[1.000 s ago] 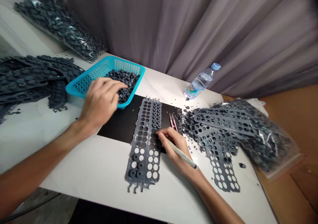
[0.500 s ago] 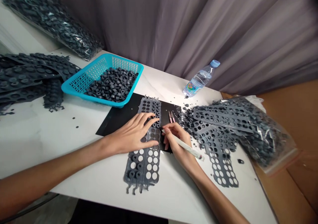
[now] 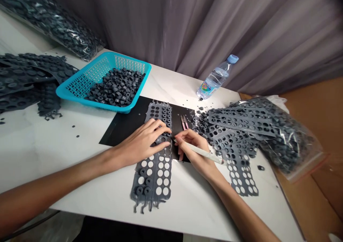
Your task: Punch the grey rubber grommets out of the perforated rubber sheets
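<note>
A long dark-grey rubber sheet [image 3: 164,167] with rows of round holes lies partly on a black mat [image 3: 122,126]. Small ring-shaped rubber pieces [image 3: 143,190] still sit in some of its holes. Across the sheet's middle rests my left hand [image 3: 147,138], fingers spread, thumb and fingertips near its right edge. Just right of the sheet, my right hand [image 3: 194,145] grips a pale pen-like tool [image 3: 206,153], whose tip points at the sheet's edge by my left fingers. What the tip touches is too small to tell. Pink-handled thread snips [image 3: 184,122] lie beyond my right hand.
A blue basket [image 3: 136,102] of loose rubber pieces stands at the back left, near more sheets [image 3: 24,77] and a filled plastic bag [image 3: 59,27]. A water bottle [image 3: 214,79] stands behind. On the right are punched sheets [image 3: 238,138] and another bag [image 3: 292,145].
The whole view has shifted a little. My left hand stays on the sheet, its thumb now closer to the fingers. The tool in my right hand lies slightly flatter.
</note>
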{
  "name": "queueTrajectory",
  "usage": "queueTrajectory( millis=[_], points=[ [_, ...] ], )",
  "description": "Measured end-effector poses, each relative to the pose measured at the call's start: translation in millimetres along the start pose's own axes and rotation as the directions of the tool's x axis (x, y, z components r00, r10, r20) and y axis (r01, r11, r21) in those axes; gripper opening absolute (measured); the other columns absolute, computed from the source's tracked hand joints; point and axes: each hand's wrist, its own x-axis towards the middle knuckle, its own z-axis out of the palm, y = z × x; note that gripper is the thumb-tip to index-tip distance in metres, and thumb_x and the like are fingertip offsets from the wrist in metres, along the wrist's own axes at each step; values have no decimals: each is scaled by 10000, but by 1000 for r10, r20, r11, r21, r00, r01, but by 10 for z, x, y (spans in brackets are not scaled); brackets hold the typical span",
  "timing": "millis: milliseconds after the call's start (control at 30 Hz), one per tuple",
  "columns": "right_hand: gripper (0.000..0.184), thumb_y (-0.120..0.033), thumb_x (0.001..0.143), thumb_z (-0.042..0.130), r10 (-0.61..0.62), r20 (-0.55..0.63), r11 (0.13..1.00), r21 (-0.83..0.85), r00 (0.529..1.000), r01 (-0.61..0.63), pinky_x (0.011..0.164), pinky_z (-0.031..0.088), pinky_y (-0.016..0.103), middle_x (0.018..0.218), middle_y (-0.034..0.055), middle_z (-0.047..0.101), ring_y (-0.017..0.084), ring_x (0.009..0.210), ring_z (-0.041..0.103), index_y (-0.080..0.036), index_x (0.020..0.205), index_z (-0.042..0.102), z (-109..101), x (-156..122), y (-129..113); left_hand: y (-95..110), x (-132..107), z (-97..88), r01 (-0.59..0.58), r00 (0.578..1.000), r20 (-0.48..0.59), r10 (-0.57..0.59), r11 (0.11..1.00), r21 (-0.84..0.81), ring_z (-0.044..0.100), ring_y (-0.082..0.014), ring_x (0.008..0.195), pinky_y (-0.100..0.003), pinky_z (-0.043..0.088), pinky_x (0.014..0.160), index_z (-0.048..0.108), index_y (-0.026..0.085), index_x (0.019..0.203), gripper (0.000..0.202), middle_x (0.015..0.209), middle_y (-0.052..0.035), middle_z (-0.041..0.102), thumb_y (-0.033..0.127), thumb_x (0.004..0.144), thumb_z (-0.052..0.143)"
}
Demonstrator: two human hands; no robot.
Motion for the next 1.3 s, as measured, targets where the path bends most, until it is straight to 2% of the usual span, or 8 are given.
queueTrajectory(
  millis=[567,767,900,1000,1067,1133,1200,1300],
  points=[
    [214,-411,1031,663,0,8,1000,-20,1000,0,469,503,214,697,-31,654,113,500,594,-199,1010,681,25,17,20,-27,9,32,14,1000,-4,-14,1000,7,564,-284,1260,-480,495,1106,621,232,1336,317,1278,-88,575,405,1069,625],
    [174,-355,1013,656,-26,5,998,-57,1000,26,468,489,208,668,-30,646,115,502,588,-200,935,652,41,20,18,-76,110,-9,-95,995,6,95,987,126,576,-267,1196,-458,506,1076,660,199,1297,251,1247,-93,612,321,1128,519],
    [125,-290,984,645,-27,-3,995,-99,1000,27,471,463,206,652,-27,641,116,506,576,-201,896,636,61,18,-12,-118,159,19,-209,976,-12,219,945,252,593,-269,1121,-443,525,1017,711,171,1129,213,1195,-87,673,256,1127,516],
    [111,-232,968,622,-48,-35,988,-146,998,43,472,431,201,638,-29,625,109,507,559,-203,861,622,88,8,-6,-101,161,54,-265,946,-112,303,926,269,622,-265,1112,-433,532,1003,694,145,1103,226,1187,-115,694,183,1129,473],
    [110,-224,971,620,-51,-49,987,-154,998,43,471,421,199,643,-31,620,106,507,550,-205,863,620,100,0,18,-78,180,37,-192,920,-324,219,975,113,642,-244,1102,-409,536,1010,674,155,1095,193,1160,-111,684,212,1127,493],
    [116,-247,985,632,-45,-47,990,-136,998,38,468,422,198,649,-32,619,106,509,553,-206,878,621,102,-5,46,-60,213,-22,-88,878,-479,-21,975,-205,663,-210,1039,-364,553,974,661,177,1060,163,1097,-78,668,286,1113,552],
    [140,-292,1002,649,-35,-39,994,-107,999,31,462,434,199,649,-31,619,110,511,562,-205,894,627,97,-4,68,-48,237,-95,1,877,-405,-260,843,-538,684,-186,979,-329,568,936,663,186,1043,180,1054,-52,675,355,1084,613],
    [199,-375,1021,667,-17,-49,999,-40,999,15,437,463,204,645,-26,626,117,496,567,-199,930,644,92,8,79,-27,205,-155,172,921,-70,-384,560,-810,724,-187,997,-329,569,979,692,170,1067,249,1070,-59,735,416,1034,694]
  ],
)
